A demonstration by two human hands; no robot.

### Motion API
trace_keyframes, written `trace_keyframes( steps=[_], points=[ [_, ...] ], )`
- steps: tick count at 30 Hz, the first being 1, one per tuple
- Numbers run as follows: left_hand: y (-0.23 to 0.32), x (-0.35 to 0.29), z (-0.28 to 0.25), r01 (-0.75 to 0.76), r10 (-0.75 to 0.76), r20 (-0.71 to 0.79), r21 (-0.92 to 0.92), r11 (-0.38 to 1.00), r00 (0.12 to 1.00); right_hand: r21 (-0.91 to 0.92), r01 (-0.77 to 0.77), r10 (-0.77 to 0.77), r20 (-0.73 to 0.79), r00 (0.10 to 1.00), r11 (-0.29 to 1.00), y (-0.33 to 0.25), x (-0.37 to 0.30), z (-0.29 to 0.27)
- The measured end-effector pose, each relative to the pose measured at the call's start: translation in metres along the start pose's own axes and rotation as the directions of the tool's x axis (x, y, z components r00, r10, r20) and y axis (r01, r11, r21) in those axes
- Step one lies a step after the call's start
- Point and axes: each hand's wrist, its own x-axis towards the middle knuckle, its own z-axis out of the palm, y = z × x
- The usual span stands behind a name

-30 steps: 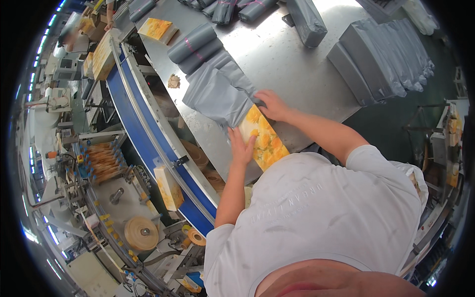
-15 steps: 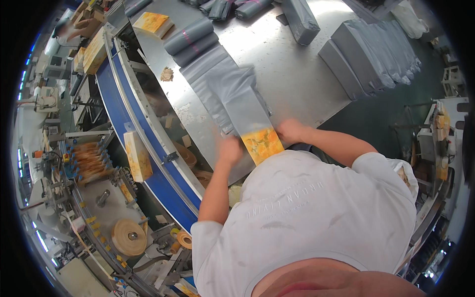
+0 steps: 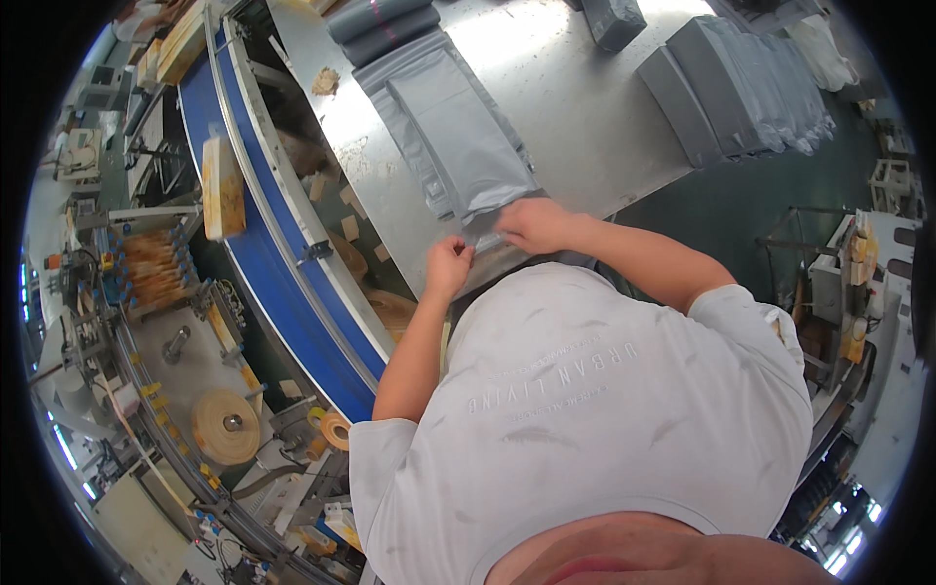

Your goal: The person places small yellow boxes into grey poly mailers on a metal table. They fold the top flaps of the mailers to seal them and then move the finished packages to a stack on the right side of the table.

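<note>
A filled grey plastic bag (image 3: 468,141) lies flat on flat grey bags (image 3: 402,122) at the near edge of the metal table. Its contents are hidden. My right hand (image 3: 534,226) has its fingers closed on the bag's near end, where a thin flap hangs toward me. Just left of that flap, my left hand (image 3: 449,265) is closed in a pinch. Whatever its fingertips hold is too small to make out.
Left of the metal table (image 3: 585,127), a blue conveyor (image 3: 292,327) carries a yellow-and-white patterned block (image 3: 222,187). Grey rolls (image 3: 385,27) lie at the table's far side. Stacked grey packages (image 3: 736,93) stand at its right. Machinery with a tape reel (image 3: 226,427) sits at lower left.
The yellow-orange patterned block that stuck out of the grey bag is now out of sight, and the bag lies flatter. My hands have come closer together. On the conveyor, the block has moved farther away.
</note>
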Motion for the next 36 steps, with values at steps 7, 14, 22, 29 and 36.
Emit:
trace_keyframes(
  steps=[7, 14, 22, 29, 36],
  points=[
    [-0.018, -0.016, 0.018, -0.048, -0.007, -0.186, -0.286, 0.957, 0.983, 0.107, -0.011, 0.014, -0.023, 1.000, 0.994, -0.024, 0.043, 0.047],
    [-0.016, -0.024, 0.010, -0.037, 0.016, -0.095, -0.223, 0.974, 0.995, 0.171, -0.083, 0.078, 0.040, 0.996, 0.982, -0.009, -0.052, 0.060],
    [0.028, -0.031, -0.026, -0.476, 0.694, -0.061, 0.684, 0.553, 0.718, -0.404, -0.520, 0.521, 0.848, 0.096, 0.753, 0.060, -0.228, -0.006],
    [0.055, 0.020, -0.042, -0.753, 0.685, 0.571, 0.656, -0.050, 0.452, -0.513, 0.387, -0.413, 0.069, 0.908, 0.766, 0.062, -0.041, -0.069],
    [0.051, 0.028, -0.042, -0.744, 0.779, 0.169, 0.469, 0.476, 0.604, 0.224, 0.065, -0.031, -0.155, 0.987, 0.972, 0.123, -0.020, -0.023]
  ],
)
